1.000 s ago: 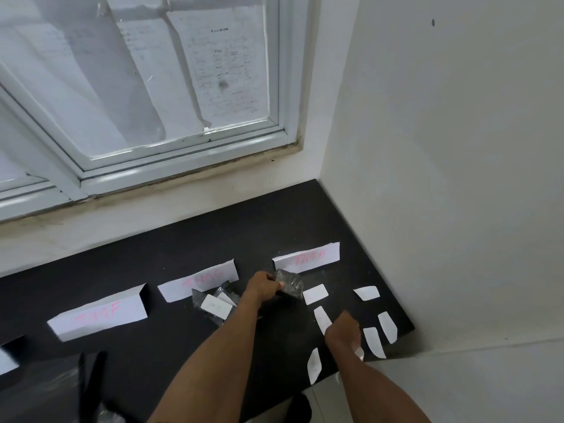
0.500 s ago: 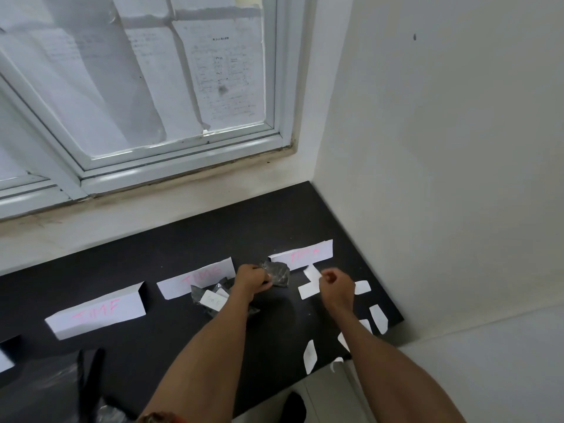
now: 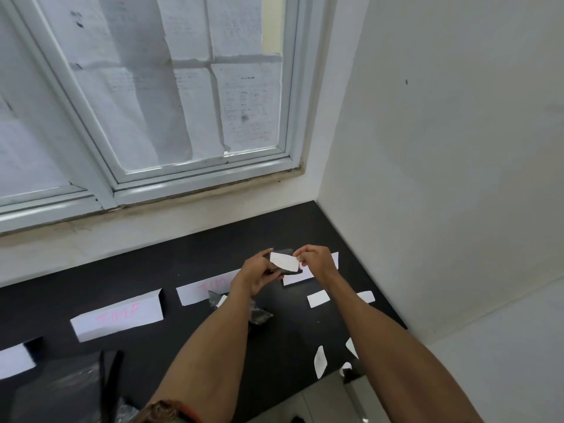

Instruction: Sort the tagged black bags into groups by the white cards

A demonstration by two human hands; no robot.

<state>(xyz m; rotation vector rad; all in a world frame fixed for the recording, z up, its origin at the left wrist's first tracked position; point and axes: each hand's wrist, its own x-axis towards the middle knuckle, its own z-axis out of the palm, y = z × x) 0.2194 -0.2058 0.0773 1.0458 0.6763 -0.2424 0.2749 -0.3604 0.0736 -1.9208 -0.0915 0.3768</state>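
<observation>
My left hand (image 3: 256, 274) holds a small black bag (image 3: 287, 271) raised above the black counter (image 3: 152, 270). My right hand (image 3: 317, 261) pinches the right end of a white tag (image 3: 284, 261) lying against that bag. Folded white cards with pink writing stand in a row: one at the left (image 3: 117, 315), one in the middle (image 3: 201, 291), and one partly hidden behind my right hand (image 3: 297, 277). A few tagged black bags (image 3: 259, 315) lie before the middle card, partly hidden by my left forearm.
Loose white tags lie on the counter's right part (image 3: 318, 299) (image 3: 366, 297) (image 3: 319, 361). Another card (image 3: 15, 360) sits at the far left. A dark plastic heap (image 3: 70, 389) lies at the lower left. The side wall (image 3: 457, 178) bounds the counter on the right; a window (image 3: 152, 102) is behind.
My left hand lifted the black bag off the counter. My right hand picked up a white tag from the right side and brought it onto the bag.
</observation>
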